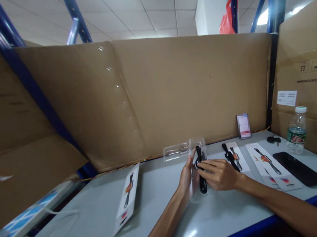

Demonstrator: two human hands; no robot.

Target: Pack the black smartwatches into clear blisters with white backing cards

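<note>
My left hand (pixel 187 175) holds a clear plastic blister shell (pixel 197 144) upright above the grey table (pixel 100 211). My right hand (pixel 219 173) pinches a black peeler-like tool (pixel 201 174) and holds it against the shell. Both hands meet near the table's middle. A second clear plastic shell (pixel 176 151) lies flat just behind them. Another black tool (pixel 230 156) rests on a printed card to the right.
Printed backing cards lie at the left (pixel 128 197) and right (pixel 268 163). A black phone (pixel 298 168), a water bottle (pixel 297 131) and keys (pixel 273 140) sit at the far right. Cardboard walls (pixel 172 90) close the back and sides.
</note>
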